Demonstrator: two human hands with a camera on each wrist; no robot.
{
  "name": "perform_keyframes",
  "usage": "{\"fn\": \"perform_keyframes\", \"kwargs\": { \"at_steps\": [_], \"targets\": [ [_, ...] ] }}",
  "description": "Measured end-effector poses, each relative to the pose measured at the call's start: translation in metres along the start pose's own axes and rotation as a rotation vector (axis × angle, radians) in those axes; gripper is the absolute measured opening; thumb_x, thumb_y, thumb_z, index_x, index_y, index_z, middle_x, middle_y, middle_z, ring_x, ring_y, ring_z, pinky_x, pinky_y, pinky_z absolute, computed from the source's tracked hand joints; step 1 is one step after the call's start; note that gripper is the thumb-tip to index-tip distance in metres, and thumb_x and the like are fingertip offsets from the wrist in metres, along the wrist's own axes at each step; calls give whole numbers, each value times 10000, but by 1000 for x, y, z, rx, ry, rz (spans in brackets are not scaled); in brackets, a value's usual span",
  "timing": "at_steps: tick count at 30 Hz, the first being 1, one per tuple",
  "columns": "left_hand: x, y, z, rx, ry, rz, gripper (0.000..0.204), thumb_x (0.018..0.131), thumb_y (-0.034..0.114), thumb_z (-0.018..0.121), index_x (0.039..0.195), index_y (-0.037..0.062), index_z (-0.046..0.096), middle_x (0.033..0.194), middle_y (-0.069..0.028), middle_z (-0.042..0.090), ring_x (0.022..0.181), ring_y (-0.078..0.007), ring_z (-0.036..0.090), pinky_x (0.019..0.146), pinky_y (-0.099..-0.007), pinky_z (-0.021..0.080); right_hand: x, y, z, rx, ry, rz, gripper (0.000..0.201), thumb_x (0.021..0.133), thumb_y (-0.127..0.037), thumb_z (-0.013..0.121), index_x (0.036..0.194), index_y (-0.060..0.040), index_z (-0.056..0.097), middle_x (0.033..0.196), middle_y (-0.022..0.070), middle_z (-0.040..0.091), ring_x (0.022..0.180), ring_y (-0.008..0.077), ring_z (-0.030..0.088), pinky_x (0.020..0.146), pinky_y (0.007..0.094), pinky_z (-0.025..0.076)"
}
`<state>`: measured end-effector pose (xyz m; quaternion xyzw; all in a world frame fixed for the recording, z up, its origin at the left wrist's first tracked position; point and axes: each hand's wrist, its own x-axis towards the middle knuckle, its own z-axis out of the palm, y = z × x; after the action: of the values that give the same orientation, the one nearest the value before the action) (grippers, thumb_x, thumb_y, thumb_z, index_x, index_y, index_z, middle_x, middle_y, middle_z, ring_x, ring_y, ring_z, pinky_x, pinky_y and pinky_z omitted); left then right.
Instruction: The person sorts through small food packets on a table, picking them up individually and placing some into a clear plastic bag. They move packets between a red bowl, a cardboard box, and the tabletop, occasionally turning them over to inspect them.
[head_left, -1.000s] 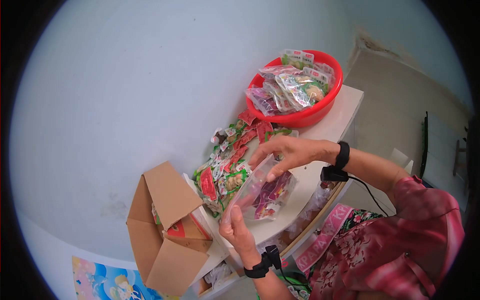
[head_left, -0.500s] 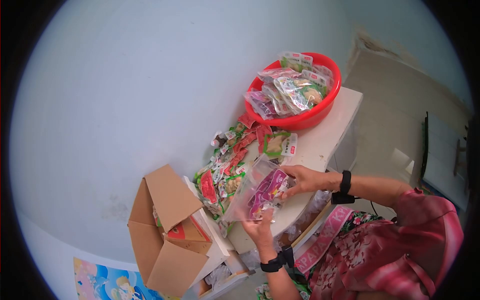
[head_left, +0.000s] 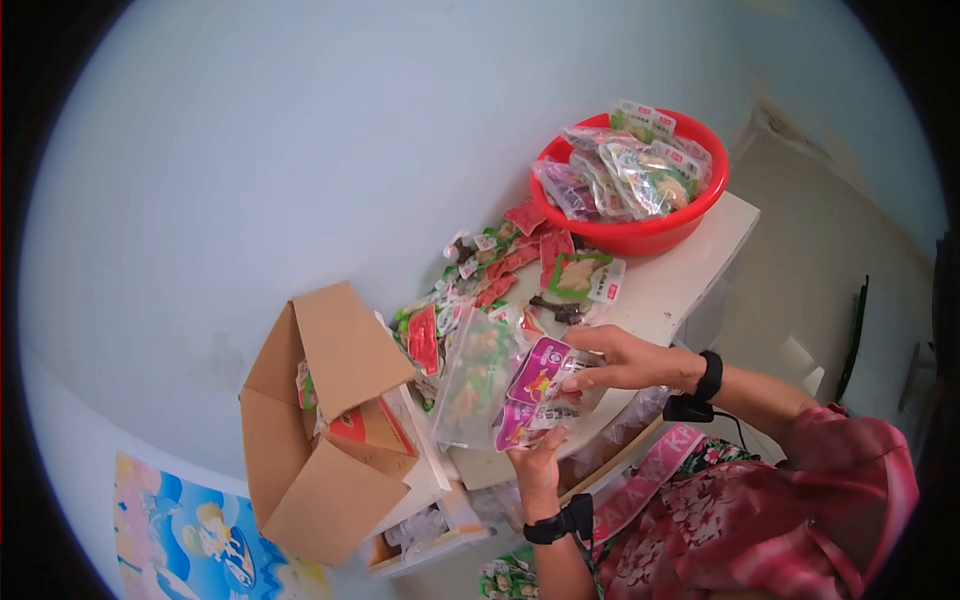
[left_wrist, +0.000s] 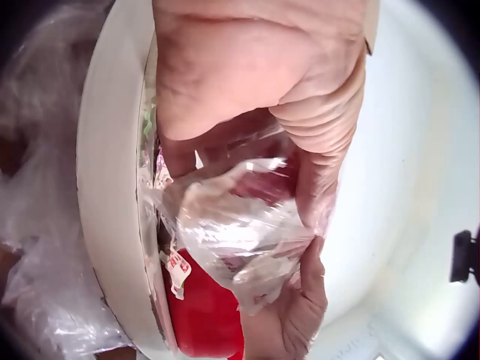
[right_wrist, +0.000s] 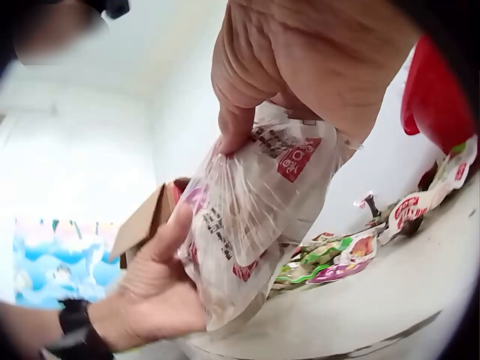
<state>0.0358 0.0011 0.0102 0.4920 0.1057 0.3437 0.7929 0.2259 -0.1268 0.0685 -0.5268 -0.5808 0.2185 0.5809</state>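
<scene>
Both hands hold a clear plastic bag [head_left: 480, 375] over the front of the table, with purple-printed packets [head_left: 540, 375] inside its lower end. My left hand [head_left: 538, 465] grips the near lower corner, thumb on the outside. On the opposite corner, my right hand [head_left: 630, 360] pinches the plastic between thumb and fingers. In the right wrist view, the clear plastic [right_wrist: 255, 202] is drawn into creases between the right hand [right_wrist: 300, 67] and the left hand [right_wrist: 154, 300]. Red labels and dark print show through it.
A red basin [head_left: 640, 235] full of filled bags stands at the table's far end. Small green and red snack packets [head_left: 425, 340] are heaped along the wall. An open cardboard box [head_left: 340, 350] sits at left, and plastic bags lie in a drawer [head_left: 430, 530] below.
The right hand has moved from the bag's open mouth down to its filled end. The left hand has shifted along to the lower corner, and the purple packets now face up.
</scene>
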Motion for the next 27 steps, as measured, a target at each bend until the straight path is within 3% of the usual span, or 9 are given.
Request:
{"fn": "perform_keyframes", "kwargs": {
  "at_steps": [4,7,10,15,19,20,24,27],
  "targets": [
    [-7,19,6,261,-39,-22,521,772,20,846,1262,-5,668,1160,-83,724,1028,-192,698,926,-339,551,-4,8,-5,388,-99,246,382,984,-191,751,1307,-18,645,1247,41,692,1127,118,613,993,330,499],
    [3,31,5,527,-38,54,443,803,35,860,1204,-37,685,1121,-90,734,1003,-178,696,897,-334,554,-2,15,-3,457,-32,209,412,968,-141,758,1339,-20,626,1261,44,692,1139,123,621,1003,334,499],
    [0,27,7,572,-6,67,419,816,6,846,1200,-36,685,1116,-87,734,986,-166,697,878,-323,558,-1,40,-12,568,-176,239,454,936,-79,776,1359,-32,618,1306,41,674,1201,127,605,1034,337,488],
    [9,8,4,526,94,245,348,824,-14,831,1151,-26,711,1071,-75,749,940,-140,703,833,-291,555,5,35,-16,341,-105,95,463,882,-38,818,1315,-35,654,1271,40,693,1193,145,627,1057,343,487],
    [13,-1,-2,582,61,225,334,821,-15,836,1134,-27,721,1073,-81,756,962,-151,712,871,-307,557,18,13,-16,194,-112,68,360,887,-83,833,1216,-18,703,1156,34,724,1106,145,660,1022,341,503],
    [13,0,1,567,65,233,333,820,-14,838,1132,-27,722,1075,-83,757,961,-151,713,877,-310,557,20,1,-14,281,-126,132,280,901,-118,831,1145,-17,738,1088,32,740,1060,131,666,982,332,515],
    [10,2,2,522,67,227,327,822,-8,841,1126,-28,724,1073,-86,760,954,-150,713,883,-315,560,32,3,-13,228,-139,89,218,911,-151,827,1070,-18,758,1015,25,749,1013,113,671,906,309,529],
    [7,4,-1,536,41,171,424,789,12,877,1163,-36,683,1109,-99,731,940,-164,703,845,-317,570,39,-16,-9,217,-101,75,204,935,-199,811,1020,-19,765,947,15,747,932,103,676,834,289,533]
  ]
}}
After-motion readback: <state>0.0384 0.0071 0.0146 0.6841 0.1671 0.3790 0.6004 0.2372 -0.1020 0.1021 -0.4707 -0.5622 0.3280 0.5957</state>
